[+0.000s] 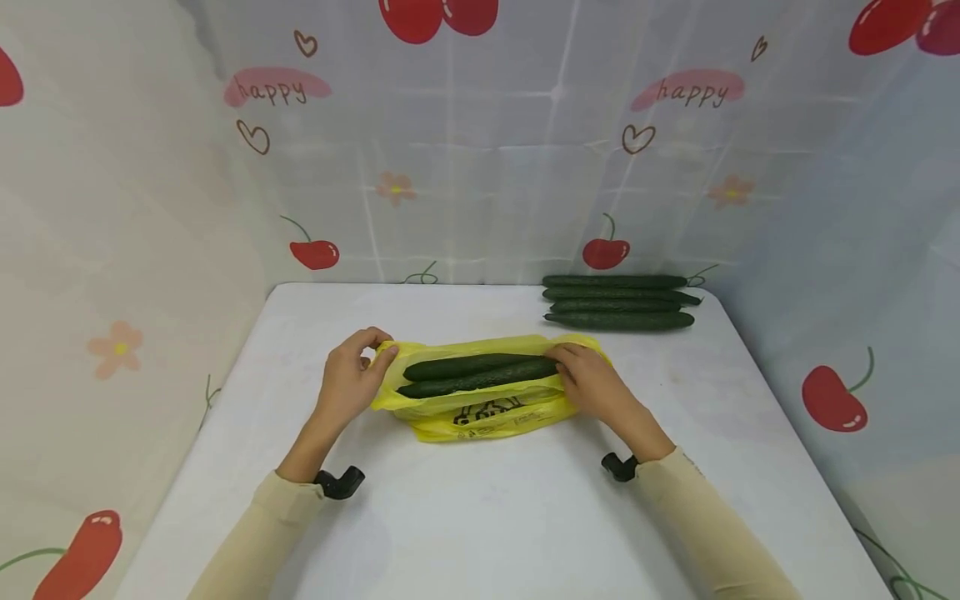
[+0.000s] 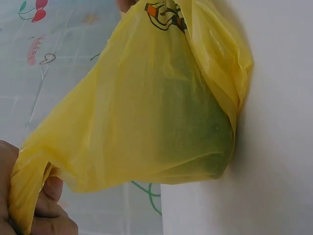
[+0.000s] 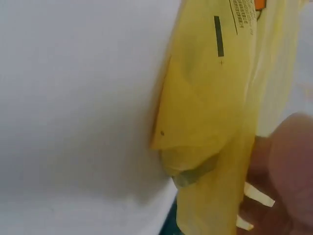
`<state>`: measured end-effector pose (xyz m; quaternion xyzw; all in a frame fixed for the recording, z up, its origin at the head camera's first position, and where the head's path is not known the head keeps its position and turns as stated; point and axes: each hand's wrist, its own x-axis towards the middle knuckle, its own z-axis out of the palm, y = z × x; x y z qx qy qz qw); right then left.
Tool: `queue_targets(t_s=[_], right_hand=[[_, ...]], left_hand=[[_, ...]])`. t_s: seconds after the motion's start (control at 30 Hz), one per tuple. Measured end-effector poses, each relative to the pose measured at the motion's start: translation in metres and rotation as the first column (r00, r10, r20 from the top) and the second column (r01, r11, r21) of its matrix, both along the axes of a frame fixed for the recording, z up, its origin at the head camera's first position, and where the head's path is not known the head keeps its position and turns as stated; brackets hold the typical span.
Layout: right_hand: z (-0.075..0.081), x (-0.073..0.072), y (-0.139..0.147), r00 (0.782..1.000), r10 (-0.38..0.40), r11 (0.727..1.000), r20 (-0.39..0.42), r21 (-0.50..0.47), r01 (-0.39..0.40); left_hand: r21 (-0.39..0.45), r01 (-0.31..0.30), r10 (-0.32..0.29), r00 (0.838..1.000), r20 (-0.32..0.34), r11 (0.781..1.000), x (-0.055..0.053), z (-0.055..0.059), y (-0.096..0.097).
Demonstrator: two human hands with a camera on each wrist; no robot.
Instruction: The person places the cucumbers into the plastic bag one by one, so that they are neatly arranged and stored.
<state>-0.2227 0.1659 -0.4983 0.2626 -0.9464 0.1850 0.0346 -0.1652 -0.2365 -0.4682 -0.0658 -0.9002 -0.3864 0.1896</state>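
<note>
Left hand pinches the left end of a yellow bag on the table, 2 cucumbers inside; right hand at its right end, grip not discernible; gentle, even tension should prevent tearing.

Head view: bright, diffuse light glared off the backdrop near one o'clock and left soft shadows on the table. Right-wrist view: the right hand was blurred at four o'clock.

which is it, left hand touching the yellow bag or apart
Touching. The head and left wrist views show the left hand gripping the yellow bag, its plastic bunched in the grip.
</note>
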Motion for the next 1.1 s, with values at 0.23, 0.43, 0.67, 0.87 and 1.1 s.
queue_targets(t_s=[0.23, 0.43, 0.67, 0.87, 1.1], right_hand=[[0.014, 0.001, 0.003, 0.982, -0.154, 0.958, -0.113, 0.225, 0.176], [0.030, 0.011, 0.005, 0.985, -0.161, 0.938, -0.066, 0.300, 0.174], [0.071, 0.030, -0.002, 0.989, -0.142, 0.908, -0.046, 0.392, 0.149], [0.102, 0.044, -0.008, 0.989, -0.148, 0.892, 0.004, 0.432, 0.132], [0.112, 0.046, -0.009, 0.994, -0.112, 0.904, 0.007, 0.417, 0.099]], left_hand=[[-0.005, -0.003, 0.003, 1.000, -0.005, 1.000, -0.001, 0.001, 0.006], [-0.019, -0.014, 0.014, 1.000, -0.013, 1.000, -0.001, 0.003, 0.009], [0.007, -0.056, 0.056, 0.997, -0.047, 0.998, 0.000, 0.004, 0.006], [0.045, -0.081, 0.085, 0.992, -0.089, 0.996, -0.002, 0.008, 0.003], [0.050, -0.086, 0.090, 0.994, -0.070, 0.995, -0.003, 0.011, 0.001]])
